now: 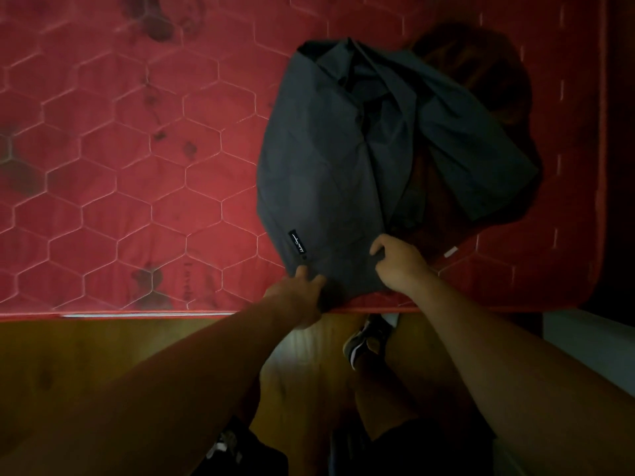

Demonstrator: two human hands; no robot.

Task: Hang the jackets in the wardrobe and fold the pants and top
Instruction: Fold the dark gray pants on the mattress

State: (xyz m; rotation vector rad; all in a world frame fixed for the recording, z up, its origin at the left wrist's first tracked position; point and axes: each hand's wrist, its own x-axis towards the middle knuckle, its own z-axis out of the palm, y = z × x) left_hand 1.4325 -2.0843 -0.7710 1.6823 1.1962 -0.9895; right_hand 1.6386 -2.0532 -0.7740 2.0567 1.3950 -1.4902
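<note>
Dim room, view straight down. Red mattress (137, 166) fills the top two thirds: bare, no sheet, quilted in a hexagon pattern with pale stitching, and several dark stains (161, 25) scattered across the left and top. Its near edge runs straight across the frame and its right corner is rounded. Below that is wooden floor (103, 355), brown with a glossy reflection near the middle. A pale strip (584, 338) sits at the far right beside the mattress corner; cannot tell if it is wall or furniture.

Grey garment (326, 149), dark and thin, looks like the pants. It lies on the right half of the mattress, bunched and creased, with two loose lobes spreading away from the person. Its near end reaches the mattress edge.

Both bare forearms reach in from the bottom. Left hand (302, 297) is at the near-left corner of the garment, fingers curled under the cloth and thumb on top, gripping it right at the mattress edge. Right hand (398, 262) is just beside it to the right, fingers curled and pinching a fold of the same near end.

Dark shorts (412, 448) and knees show at the bottom. One dark shoe (364, 341) with a white sole is on the floor under the mattress edge.

Black label (297, 244) with white script, unreadable, is on the garment near the left hand. Small white tag (450, 251) is on the mattress right of the right hand.
</note>
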